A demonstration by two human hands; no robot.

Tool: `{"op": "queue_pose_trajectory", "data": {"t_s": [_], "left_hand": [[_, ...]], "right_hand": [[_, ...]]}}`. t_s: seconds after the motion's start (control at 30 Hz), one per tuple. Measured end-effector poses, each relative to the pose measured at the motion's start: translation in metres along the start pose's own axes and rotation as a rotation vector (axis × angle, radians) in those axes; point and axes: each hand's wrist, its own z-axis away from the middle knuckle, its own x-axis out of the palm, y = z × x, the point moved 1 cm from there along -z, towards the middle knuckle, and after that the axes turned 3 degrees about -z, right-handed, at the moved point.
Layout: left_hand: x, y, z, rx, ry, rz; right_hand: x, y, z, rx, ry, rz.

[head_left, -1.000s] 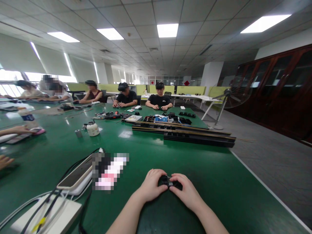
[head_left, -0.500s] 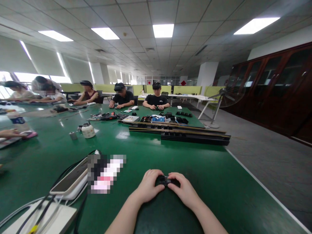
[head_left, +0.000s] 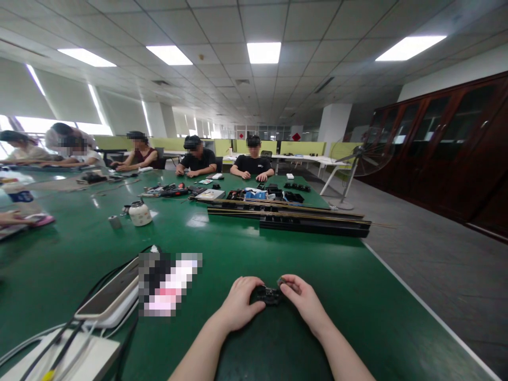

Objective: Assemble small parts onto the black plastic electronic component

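Observation:
A small black plastic part (head_left: 270,296) with a recessed, detailed inside rests at the near middle of the green table (head_left: 317,264). My left hand (head_left: 241,302) grips its left end between thumb and fingers. Just off its upper right end, my right hand (head_left: 300,296) pinches a small dark piece (head_left: 281,281) between thumb and fingertips. What kind of piece this is cannot be made out. The fingers hide part of both things.
To the left lie a phone (head_left: 111,288) on a white block, cables, and a blurred-out bright item (head_left: 170,286). Long black rails (head_left: 313,228) with thin rods cross the table ahead. A white jar (head_left: 140,213) stands left of them. Several people sit around the far side.
My right hand has lifted slightly up and right from the black part, now with a small dark piece in its fingertips. My left hand keeps its grip. The view has shifted a little.

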Motion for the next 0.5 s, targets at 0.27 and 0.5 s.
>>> {"op": "queue_pose_trajectory", "data": {"t_s": [0.27, 0.5], "left_hand": [[-0.0007, 0.0008, -0.0002, 0.004, -0.009, -0.021], [-0.0041, 0.0050, 0.0000, 0.003, -0.017, -0.022]], "right_hand": [[-0.0085, 0.0065, -0.0050, 0.070, 0.107, -0.255], [-0.0101, 0.0039, -0.0046, 0.131, 0.184, -0.484]]}}
